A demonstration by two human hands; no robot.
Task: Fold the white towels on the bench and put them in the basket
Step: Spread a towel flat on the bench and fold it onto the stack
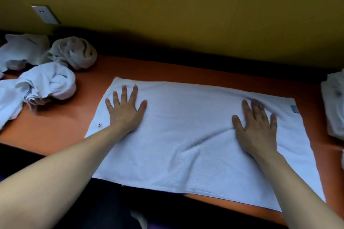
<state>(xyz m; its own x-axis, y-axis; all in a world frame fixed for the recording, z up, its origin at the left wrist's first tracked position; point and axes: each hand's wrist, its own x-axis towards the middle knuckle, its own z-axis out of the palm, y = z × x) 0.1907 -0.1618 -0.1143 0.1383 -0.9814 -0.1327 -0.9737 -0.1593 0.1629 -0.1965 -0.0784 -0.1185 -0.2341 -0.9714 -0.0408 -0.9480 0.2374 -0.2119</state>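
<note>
Worktop (78, 117): orange, smooth, running left to right along an olive-yellow wall (186, 5). A dark strip lies between the worktop's far edge and the wall. White wall socket (45, 14) at upper left, two small slots visible; no readable marking.

White towel (186, 135) spread flat across the middle of the worktop, long side left to right, near edge reaching the worktop's front edge. Shallow creases run near its right half. Small dark spot near its left edge. Small grey-blue label (294, 108) at its far right corner; text too blurred to read.

Left hand (125, 110): palm down on the towel's left part, fingers straight and spread apart. Right hand (257, 124): palm down on the towel's right part, fingers straight and slightly apart, gripping nothing.

Crumpled white towels (46, 80) heaped at the worktop's left end, well apart from the spread towel. Further white cloth (333, 106) at the right edge, just beside the towel's right end; whether it is folded I cannot tell.
</note>
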